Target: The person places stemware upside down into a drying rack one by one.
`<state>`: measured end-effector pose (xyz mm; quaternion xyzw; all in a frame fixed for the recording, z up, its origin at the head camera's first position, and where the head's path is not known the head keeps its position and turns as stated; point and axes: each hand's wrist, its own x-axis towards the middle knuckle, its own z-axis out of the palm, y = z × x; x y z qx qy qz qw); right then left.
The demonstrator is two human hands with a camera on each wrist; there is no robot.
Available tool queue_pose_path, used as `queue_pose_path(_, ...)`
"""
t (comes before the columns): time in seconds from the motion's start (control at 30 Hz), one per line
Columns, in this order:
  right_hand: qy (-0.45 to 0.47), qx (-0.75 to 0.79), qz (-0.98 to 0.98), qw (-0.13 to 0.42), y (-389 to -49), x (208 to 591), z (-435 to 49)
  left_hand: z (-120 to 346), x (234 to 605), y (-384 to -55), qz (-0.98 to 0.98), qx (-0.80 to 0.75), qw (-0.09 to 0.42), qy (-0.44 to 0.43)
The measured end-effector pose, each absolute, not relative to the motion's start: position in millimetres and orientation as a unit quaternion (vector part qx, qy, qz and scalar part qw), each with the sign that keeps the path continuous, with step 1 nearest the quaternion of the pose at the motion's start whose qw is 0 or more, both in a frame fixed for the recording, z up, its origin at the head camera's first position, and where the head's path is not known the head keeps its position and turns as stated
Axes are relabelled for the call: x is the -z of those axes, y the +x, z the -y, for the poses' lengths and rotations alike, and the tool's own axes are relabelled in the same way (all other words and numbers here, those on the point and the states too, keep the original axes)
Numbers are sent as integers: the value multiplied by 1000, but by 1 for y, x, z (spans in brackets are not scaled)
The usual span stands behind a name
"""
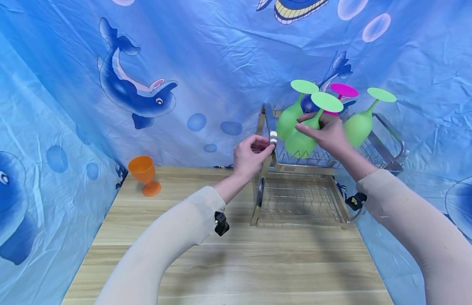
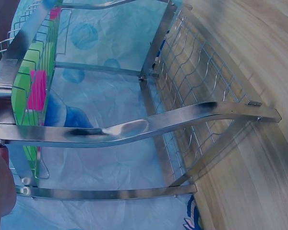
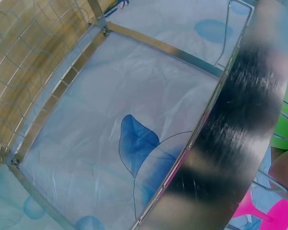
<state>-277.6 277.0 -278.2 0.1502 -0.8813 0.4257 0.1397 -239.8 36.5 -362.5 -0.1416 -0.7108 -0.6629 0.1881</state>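
Observation:
My left hand grips the left side frame of a two-tier metal dish rack, thumb and fingers around the upright. Over the upper tier, my right hand holds a light green goblet upside down, its flat foot above the fingers and its bowl down at the wires. A second green goblet stands inverted just behind it. Another green goblet leans upside down at the right end. Behind the right hand, a magenta goblet is inverted too, mostly hidden.
An orange goblet stands upright at the table's back left. The rack's lower wire tier sits low over the wood-grain table. A blue sea-print cloth hangs close behind the rack and along both sides.

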Motion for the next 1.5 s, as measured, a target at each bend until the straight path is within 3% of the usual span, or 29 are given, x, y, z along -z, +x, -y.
queue_pose_path(0.73,179,-385,901,85,-286,281,-259,-26,363,-239,711,667,172,-143)
queue_pose_path(1.5,171,-399,895,106,-274,279,-274,-33,361,-242,724,653,169,-148)
